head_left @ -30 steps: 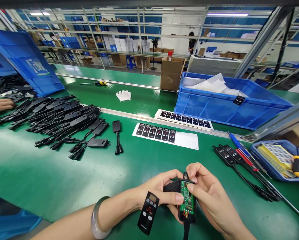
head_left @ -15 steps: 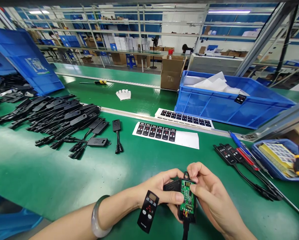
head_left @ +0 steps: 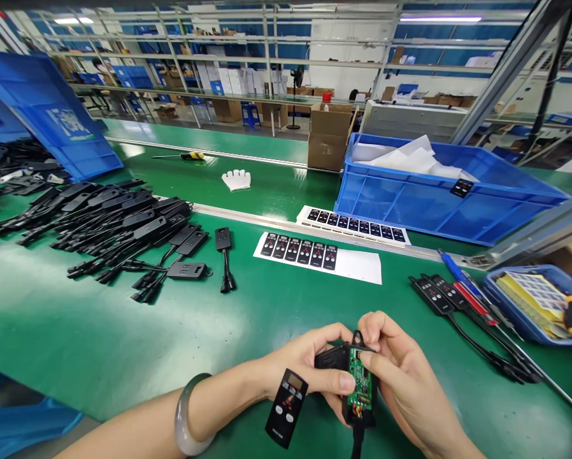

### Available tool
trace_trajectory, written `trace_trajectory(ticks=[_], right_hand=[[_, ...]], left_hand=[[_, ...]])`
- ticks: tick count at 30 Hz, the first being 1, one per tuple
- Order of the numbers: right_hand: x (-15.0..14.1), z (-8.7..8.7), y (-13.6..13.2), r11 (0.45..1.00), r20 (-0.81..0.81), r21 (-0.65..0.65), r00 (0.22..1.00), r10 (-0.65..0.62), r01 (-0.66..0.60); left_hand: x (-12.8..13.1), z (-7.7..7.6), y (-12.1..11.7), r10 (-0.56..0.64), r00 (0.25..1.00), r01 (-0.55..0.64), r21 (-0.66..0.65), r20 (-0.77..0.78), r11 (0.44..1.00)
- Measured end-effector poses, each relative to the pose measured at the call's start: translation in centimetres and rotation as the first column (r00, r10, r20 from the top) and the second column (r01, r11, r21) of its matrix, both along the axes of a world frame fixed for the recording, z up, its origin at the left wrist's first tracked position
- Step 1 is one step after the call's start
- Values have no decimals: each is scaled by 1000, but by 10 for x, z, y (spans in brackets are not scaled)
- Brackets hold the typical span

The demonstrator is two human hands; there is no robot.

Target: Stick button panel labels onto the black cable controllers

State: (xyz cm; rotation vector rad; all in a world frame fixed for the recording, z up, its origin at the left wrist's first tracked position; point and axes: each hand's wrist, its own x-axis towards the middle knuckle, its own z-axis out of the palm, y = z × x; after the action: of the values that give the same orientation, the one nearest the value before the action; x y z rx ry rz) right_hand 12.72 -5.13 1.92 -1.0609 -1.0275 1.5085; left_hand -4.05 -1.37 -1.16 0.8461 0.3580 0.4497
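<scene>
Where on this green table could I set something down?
Bare table shows between the black pile and left forearm, and between the nearer label sheet and the left hand and right hand. Crowded: the pile, and the right side around the red tool and blue tray.

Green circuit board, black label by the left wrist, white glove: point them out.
Green circuit board (head_left: 364,381): head view, middle of exposed face.
Black label (head_left: 286,408): head view, printed front.
White glove (head_left: 237,182): head view, its middle.

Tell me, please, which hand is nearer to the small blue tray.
Right: the right hand is leftward of the small blue tray; the left hand is farther left.
</scene>
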Motion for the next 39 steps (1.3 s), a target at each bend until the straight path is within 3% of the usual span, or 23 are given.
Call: trace_trajectory(ticks=[20,30,39], right_hand=[[1,-3,1,1000,13,-11,1000,8,-8],[4,1,-1,998,-119,9,991,68,-68],[4,-1,-1,997,-126,12,989,74,-74]], left_hand=[[-1,-1,1,-38,999,38,-17,29,999],[-1,4,0,-43,998,45,-40,51,998],[-1,3,-1,-53,996,57,-65,68,996]])
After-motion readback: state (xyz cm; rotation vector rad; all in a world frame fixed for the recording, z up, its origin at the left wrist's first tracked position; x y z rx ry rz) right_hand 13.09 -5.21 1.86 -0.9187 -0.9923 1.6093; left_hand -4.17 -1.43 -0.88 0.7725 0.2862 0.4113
